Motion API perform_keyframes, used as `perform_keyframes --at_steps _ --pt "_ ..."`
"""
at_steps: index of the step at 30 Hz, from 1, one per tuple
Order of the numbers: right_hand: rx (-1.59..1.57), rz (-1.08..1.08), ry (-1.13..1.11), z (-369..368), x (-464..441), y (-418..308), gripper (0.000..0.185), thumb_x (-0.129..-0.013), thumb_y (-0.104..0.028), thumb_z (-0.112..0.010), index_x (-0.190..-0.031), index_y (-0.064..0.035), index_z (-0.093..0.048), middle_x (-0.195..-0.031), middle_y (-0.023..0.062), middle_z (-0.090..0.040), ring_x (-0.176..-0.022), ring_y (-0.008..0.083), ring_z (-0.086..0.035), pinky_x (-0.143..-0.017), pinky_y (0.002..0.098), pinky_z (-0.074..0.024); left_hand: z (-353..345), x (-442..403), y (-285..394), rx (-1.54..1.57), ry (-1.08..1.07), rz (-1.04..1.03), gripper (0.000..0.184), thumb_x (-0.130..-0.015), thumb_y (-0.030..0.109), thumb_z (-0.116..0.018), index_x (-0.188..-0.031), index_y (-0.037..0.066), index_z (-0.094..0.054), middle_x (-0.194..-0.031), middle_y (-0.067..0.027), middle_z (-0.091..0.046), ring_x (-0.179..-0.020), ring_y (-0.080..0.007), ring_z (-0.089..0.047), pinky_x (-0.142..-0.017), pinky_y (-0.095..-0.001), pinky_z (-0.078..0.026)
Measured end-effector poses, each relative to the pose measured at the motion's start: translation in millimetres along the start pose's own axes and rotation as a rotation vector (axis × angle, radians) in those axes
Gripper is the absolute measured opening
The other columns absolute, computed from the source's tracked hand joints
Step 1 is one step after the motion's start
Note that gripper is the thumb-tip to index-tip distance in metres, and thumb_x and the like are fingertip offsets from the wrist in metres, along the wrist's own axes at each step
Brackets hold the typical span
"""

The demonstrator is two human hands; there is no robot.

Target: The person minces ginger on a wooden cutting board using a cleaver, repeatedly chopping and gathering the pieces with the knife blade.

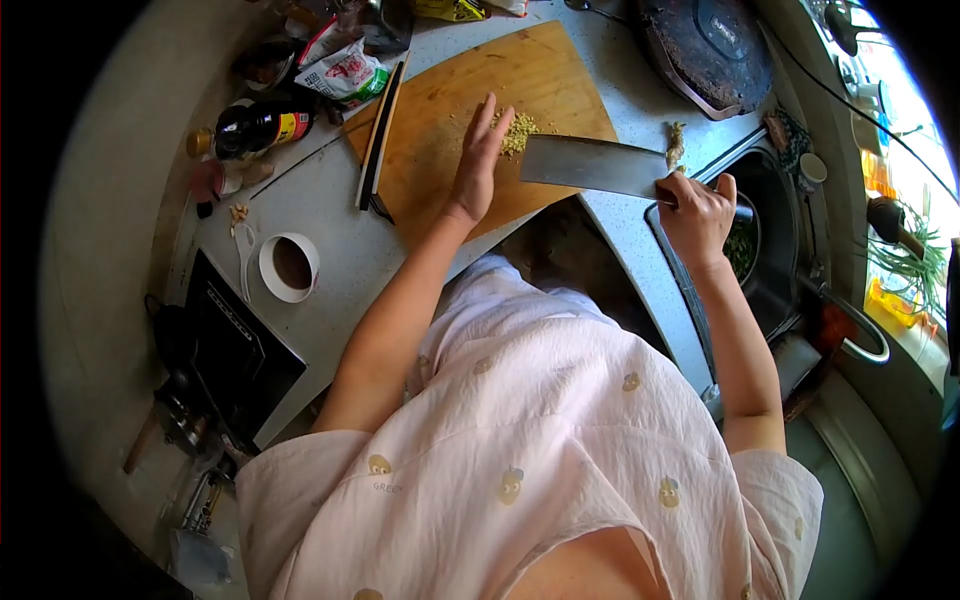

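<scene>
A wooden cutting board (430, 110) lies on the counter, with a small pile of finely chopped yellowish bits (517, 133) near its middle. My right hand (695, 215) is closed around the handle of a wide cleaver (592, 165), whose blade points left over the board's right part, just beside the pile. On the pile's left side, my left hand (482, 160) is held edge-down with its fingers stretched out, and nothing is gripped in it. A knobbly root piece (676, 146) lies on the counter just beyond the cleaver's handle end.
Chopsticks (382, 130) lie along the board's left edge. Further left are a dark sauce bottle (262, 128), a white cup (289, 267) of brown liquid and a white spoon (245, 262). A round black appliance (708, 50) stands back right; a sink (775, 230) holds greens in a pot.
</scene>
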State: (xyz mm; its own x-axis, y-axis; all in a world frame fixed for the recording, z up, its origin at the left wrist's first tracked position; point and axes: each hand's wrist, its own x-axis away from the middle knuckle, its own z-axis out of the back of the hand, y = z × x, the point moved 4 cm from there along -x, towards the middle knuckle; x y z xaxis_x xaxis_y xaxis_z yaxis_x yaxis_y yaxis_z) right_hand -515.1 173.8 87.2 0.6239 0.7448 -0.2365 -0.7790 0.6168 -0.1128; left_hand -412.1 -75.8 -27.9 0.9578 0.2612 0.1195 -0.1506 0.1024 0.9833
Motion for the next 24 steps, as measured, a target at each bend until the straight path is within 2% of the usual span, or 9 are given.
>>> perform_keyframes --at_steps 1,2,5,11,14,17,20,24 --pt "-0.030 -0.028 -0.014 0 1 -3 0.015 -0.072 -0.007 -0.068 -0.077 -0.0157 -0.057 -0.063 0.0006 -0.065 -0.054 0.0195 -0.060 -0.076 0.0337 -0.0365 -2 -2 2 0.311 0.023 0.037 0.079 -0.099 0.061 -0.013 -0.151 0.006 -0.035 -0.165 -0.0038 -0.009 -0.152 -0.0222 -0.004 -0.121 -0.0446 -0.003" --pt "-0.060 -0.056 -0.029 0 2 -7 0.015 -0.071 -0.007 -0.068 -0.076 -0.0156 -0.057 -0.064 0.0006 -0.066 -0.054 0.0197 -0.060 -0.076 0.0337 -0.0365 -5 -1 3 0.493 0.051 0.124 0.085 -0.099 0.065 -0.011 -0.151 0.002 -0.033 -0.165 -0.0018 -0.008 -0.151 -0.0183 -0.004 -0.120 -0.0390 -0.007" --pt "-0.127 -0.129 -0.043 -2 0 -16 0.014 -0.071 -0.007 -0.069 -0.073 -0.0152 -0.058 -0.062 0.0023 -0.066 -0.054 0.0209 -0.060 -0.074 0.0341 -0.0364 -13 2 18 0.820 0.044 0.261 0.084 -0.099 0.065 -0.010 -0.150 0.004 -0.035 -0.165 -0.0014 -0.008 -0.151 -0.0182 -0.004 -0.120 -0.0390 -0.008" --pt "-0.181 -0.224 -0.111 -9 -6 -14 0.008 -0.074 -0.009 -0.069 -0.072 -0.0154 -0.065 -0.061 0.0033 -0.067 -0.052 0.0206 -0.058 -0.077 0.0326 -0.0366 -14 6 12 0.767 0.044 0.218 0.080 -0.101 0.062 -0.011 -0.145 0.006 -0.046 -0.165 0.0004 -0.007 -0.151 -0.0188 -0.006 -0.120 -0.0397 -0.006" --pt "-0.186 -0.258 -0.177 -15 -7 -7 0.005 -0.075 -0.011 -0.070 -0.073 -0.0153 -0.068 -0.062 0.0026 -0.068 -0.051 0.0199 -0.057 -0.077 0.0312 -0.0366 -8 8 5 0.554 0.023 0.142 0.076 -0.102 0.059 -0.012 -0.145 0.007 -0.047 -0.165 -0.0012 -0.007 -0.151 -0.0196 -0.009 -0.120 -0.0394 -0.005" --pt "-0.171 -0.281 -0.207 -20 -7 -3 0.005 -0.076 -0.012 -0.070 -0.073 -0.0146 -0.067 -0.064 0.0020 -0.070 -0.052 0.0191 -0.057 -0.077 0.0309 -0.0365 -2 11 5 0.436 -0.023 0.106 0.077 -0.101 0.062 -0.012 -0.145 0.010 -0.048 -0.165 -0.0047 -0.002 -0.152 -0.0211 0.001 -0.120 -0.0396 0.002" --pt "-0.171 -0.321 -0.202 -20 -9 -2 0.005 -0.077 -0.012 -0.070 -0.073 -0.0142 -0.068 -0.066 0.0018 -0.070 -0.053 0.0187 -0.057 -0.077 0.0312 -0.0365 2 16 1 0.385 -0.010 0.073 0.077 -0.101 0.063 -0.012 -0.145 0.011 -0.047 -0.165 -0.0046 -0.007 -0.152 -0.0214 0.001 -0.120 -0.0400 0.003" --pt "-0.133 -0.291 -0.196 -20 -8 1 0.005 -0.077 -0.011 -0.070 -0.075 -0.0148 -0.068 -0.066 0.0021 -0.070 -0.053 0.0184 -0.057 -0.077 0.0316 -0.0359 15 19 -9 2.265 -0.083 0.278 0.076 -0.100 0.063 -0.014 -0.141 0.013 -0.053 -0.163 -0.0057 -0.017 -0.151 -0.0247 -0.004 -0.120 -0.0417 -0.003"
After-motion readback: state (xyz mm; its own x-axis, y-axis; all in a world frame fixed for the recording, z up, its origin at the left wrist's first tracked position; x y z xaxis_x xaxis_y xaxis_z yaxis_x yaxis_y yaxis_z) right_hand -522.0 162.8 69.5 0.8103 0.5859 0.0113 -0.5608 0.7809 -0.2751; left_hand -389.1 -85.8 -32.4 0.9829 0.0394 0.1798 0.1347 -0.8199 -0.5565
